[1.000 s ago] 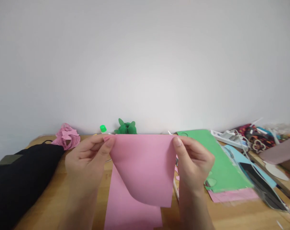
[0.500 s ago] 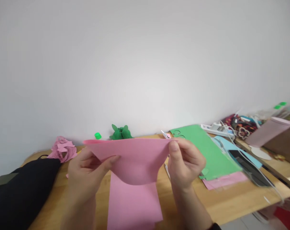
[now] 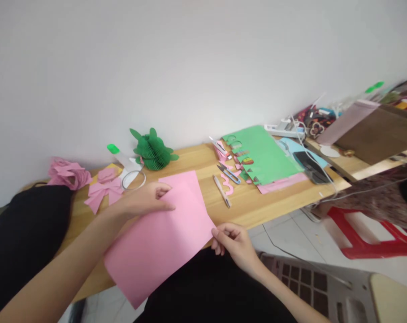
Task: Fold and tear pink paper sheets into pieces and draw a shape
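Observation:
A pink sheet of paper [image 3: 159, 244] slants across the table's front edge and hangs partly over my lap. My left hand [image 3: 149, 200] grips its upper edge, thumb on top and the other fingers partly hidden. At the right corner, my right hand [image 3: 233, 244] pinches the sheet between thumb and fingers. Another pink sheet [image 3: 192, 180] lies flat on the table, mostly covered by the held one. To the right of the sheets are a white pen-like tool [image 3: 221, 190], blue-handled thread snips [image 3: 229, 174] and curly pink paper scraps [image 3: 228, 184].
A green honeycomb-paper figure [image 3: 153, 151] stands by the wall. Left of it are a green-capped bottle [image 3: 118, 154], a pink paper bow [image 3: 104, 192] and a black bag [image 3: 32, 237]. Green paper [image 3: 262, 154] and a phone [image 3: 311, 167] lie rightward; a red stool [image 3: 368, 237] stands below.
Both hands have come down from in front of my face with the curved pink sheet, which is now spread flatter over the table edge. My view has tilted downward.

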Demonstrator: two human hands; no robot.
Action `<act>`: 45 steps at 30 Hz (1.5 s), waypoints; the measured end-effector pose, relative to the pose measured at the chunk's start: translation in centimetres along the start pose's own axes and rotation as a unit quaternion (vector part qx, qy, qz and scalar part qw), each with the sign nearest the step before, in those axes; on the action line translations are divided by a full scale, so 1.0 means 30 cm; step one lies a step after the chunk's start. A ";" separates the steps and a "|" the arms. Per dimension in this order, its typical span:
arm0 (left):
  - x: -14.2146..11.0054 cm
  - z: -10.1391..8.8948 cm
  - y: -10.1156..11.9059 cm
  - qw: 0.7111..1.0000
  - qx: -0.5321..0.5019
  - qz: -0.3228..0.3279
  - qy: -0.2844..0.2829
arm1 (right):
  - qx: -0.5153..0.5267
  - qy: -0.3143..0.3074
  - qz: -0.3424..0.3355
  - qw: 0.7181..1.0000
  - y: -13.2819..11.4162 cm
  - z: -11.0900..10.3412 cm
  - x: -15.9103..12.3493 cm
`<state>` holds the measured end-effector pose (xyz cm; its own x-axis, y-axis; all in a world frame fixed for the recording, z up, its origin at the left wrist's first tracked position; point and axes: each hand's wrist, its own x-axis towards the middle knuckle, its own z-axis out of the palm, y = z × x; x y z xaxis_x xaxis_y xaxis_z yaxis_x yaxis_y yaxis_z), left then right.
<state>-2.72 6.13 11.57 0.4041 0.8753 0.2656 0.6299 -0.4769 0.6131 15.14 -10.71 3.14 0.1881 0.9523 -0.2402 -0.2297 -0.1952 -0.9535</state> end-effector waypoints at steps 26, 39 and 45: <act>-0.298 0.391 -0.073 0.957 0.239 0.127 -0.102 | 0.096 0.117 0.079 0.985 0.214 -0.037 -0.074; -0.307 0.407 -0.077 0.958 0.240 0.127 -0.097 | 0.046 0.021 0.210 0.976 0.189 -0.118 -0.064; -0.310 0.410 -0.075 0.957 0.243 0.122 -0.098 | -0.392 -0.006 0.002 0.920 0.003 -0.105 0.024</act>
<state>0.27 -1.93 -1.44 0.6653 0.7240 0.1821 0.7161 -0.6879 0.1185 18.27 -10.78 2.31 0.1774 0.9529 -0.2459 0.5294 -0.3031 -0.7924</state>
